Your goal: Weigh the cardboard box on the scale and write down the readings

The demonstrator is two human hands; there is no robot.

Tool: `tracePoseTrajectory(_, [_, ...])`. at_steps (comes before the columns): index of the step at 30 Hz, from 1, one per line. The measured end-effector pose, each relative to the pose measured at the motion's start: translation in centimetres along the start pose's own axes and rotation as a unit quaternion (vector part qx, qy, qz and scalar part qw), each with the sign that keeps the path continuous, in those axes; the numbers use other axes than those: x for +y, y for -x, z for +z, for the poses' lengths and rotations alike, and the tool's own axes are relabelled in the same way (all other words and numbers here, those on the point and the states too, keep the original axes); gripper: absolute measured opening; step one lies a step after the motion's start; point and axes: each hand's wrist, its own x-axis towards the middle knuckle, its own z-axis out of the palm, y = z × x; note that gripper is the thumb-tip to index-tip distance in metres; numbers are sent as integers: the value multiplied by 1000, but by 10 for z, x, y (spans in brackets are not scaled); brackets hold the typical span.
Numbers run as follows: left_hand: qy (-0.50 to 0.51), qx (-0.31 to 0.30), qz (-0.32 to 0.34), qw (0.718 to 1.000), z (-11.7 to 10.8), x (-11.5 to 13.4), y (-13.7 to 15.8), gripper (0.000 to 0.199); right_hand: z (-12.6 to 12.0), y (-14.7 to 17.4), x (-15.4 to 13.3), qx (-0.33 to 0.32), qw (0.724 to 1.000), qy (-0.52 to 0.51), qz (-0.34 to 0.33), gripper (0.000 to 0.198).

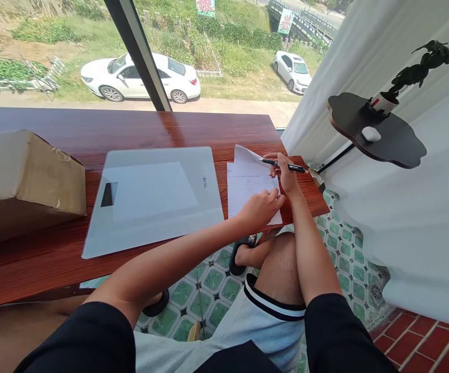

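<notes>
A small pad of white paper [247, 189] with faint print lies near the right end of the table, its top sheet lifted and curling at the upper edge. My right hand [285, 171] is closed around a black pen [296, 168], which lies nearly level, its tip pointing left over the curled sheet. Some of the right fingertips are at the sheet's right edge; whether they pinch it I cannot tell. Across the pad's lower right part rests my left hand [261, 208], palm down, fingers loosely bent toward the right edge.
On the reddish wooden table [131, 124] a large grey-blue glass board [158, 199] lies left of the pad. A cardboard box [49, 176] stands farther left. To the right, a dark wavy side table [395, 137] holds a potted plant [383, 103] and a white mouse-shaped object [371, 134], beside white curtains [422, 228].
</notes>
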Motion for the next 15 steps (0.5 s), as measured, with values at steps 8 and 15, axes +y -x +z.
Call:
tracePoseTrajectory(8, [22, 1, -12, 1000, 13, -2, 1, 28, 4, -3, 24, 32, 995, 93, -22, 42])
tracePoseTrajectory(15, [63, 6, -29, 998, 11, 0, 3, 25, 11, -1, 28, -12, 991, 132, 34, 42])
